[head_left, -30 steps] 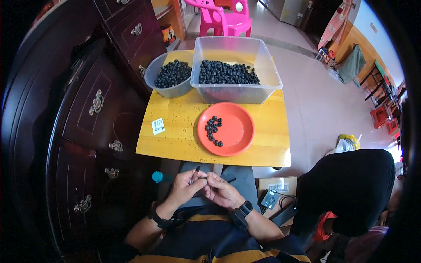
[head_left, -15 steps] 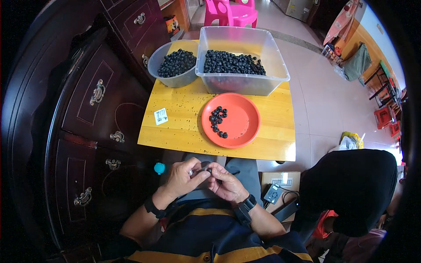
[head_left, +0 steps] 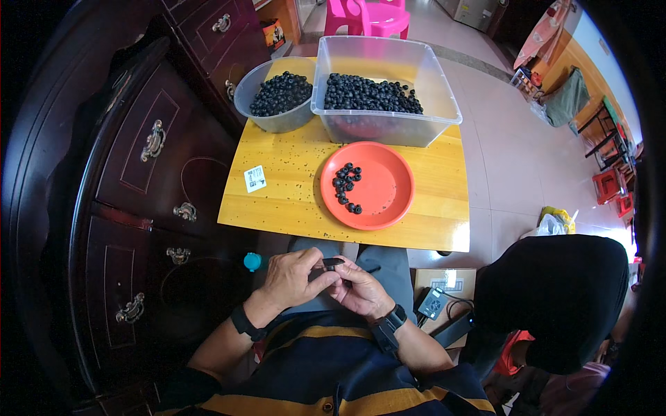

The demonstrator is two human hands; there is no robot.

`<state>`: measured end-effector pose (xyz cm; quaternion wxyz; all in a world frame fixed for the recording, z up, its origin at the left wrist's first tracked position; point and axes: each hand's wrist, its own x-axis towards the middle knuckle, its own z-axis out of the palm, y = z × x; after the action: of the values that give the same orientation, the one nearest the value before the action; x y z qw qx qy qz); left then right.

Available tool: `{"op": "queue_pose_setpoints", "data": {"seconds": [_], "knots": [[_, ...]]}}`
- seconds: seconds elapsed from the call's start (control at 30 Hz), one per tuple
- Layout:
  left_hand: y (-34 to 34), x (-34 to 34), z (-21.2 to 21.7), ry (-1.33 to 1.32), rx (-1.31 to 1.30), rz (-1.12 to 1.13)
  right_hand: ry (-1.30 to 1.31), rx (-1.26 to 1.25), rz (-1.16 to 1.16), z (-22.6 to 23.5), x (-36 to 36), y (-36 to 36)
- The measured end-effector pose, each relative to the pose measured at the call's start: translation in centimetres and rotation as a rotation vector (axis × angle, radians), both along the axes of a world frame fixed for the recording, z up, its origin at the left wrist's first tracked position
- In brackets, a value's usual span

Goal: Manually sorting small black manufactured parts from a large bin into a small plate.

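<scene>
Both my hands are held together above my lap, just off the table's near edge. My left hand (head_left: 295, 279) is closed on a small dark blade-like piece (head_left: 333, 262), which spans toward the other hand. Thumb and fingertips of my right hand (head_left: 362, 290) are pinched against the left thumb; what they grip is mostly hidden. In front of the hands, an orange-red plate (head_left: 385, 191) carries several dark round berries (head_left: 345, 182) along its left side. A round clear tub (head_left: 277, 125) and a larger clear rectangular bin (head_left: 388, 128) hold many more such berries.
The yellow wooden table (head_left: 277, 215) is strewn with dark crumbs and bears a white label (head_left: 255, 179). Dark drawers (head_left: 152, 145) stand close on my left. To the right are a cardboard box (head_left: 458, 281) with a black device and a person in black (head_left: 555, 298).
The dark blade-like piece now shows flatter and more clearly between my fingers, where a dark lump showed before. My hands have barely shifted; the view has tilted slightly.
</scene>
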<state>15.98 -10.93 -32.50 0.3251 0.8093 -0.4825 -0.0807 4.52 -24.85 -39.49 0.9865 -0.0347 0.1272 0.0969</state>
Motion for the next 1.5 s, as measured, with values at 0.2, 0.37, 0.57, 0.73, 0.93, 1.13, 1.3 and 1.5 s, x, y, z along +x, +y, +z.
{"op": "queue_pose_setpoints", "data": {"seconds": [0.2, 0.37, 0.57, 0.73, 0.93, 1.13, 1.3, 1.5], "knots": [[0.1, 0.1, -0.3, -0.092, 0.066, -0.032, 0.078, -0.038, -0.026, -0.4, -0.1, 0.1], [0.2, 0.0, -0.5, -0.086, 0.1, -0.045, 0.082, -0.059, -0.039, -0.4, 0.1, 0.1], [-0.1, 0.2, 0.8, 0.081, -0.031, 0.012, 0.074, 0.0, -0.045, 0.6, 0.2, 0.1], [-0.6, -0.1, 1.2, 0.096, -0.054, -0.007, 0.068, 0.001, -0.025, 0.5, 0.3, 0.2], [-0.6, 0.1, 0.8, 0.122, 0.064, -0.038, 0.113, 0.053, 0.045, -1.7, -0.4, 0.3], [0.1, 6.0, 3.1, 0.086, 0.372, -0.201, 0.21, -0.02, 0.099, -2.2, -0.1, 0.7], [-5.0, 11.8, 10.7, 0.005, -0.123, 0.35, 0.33, -0.121, 0.0, -4.3, -0.7, 0.1], [-3.9, 11.1, 8.6, -0.028, 0.03, 0.174, 0.119, -0.067, 0.024, -5.6, 0.9, 0.1]]}}
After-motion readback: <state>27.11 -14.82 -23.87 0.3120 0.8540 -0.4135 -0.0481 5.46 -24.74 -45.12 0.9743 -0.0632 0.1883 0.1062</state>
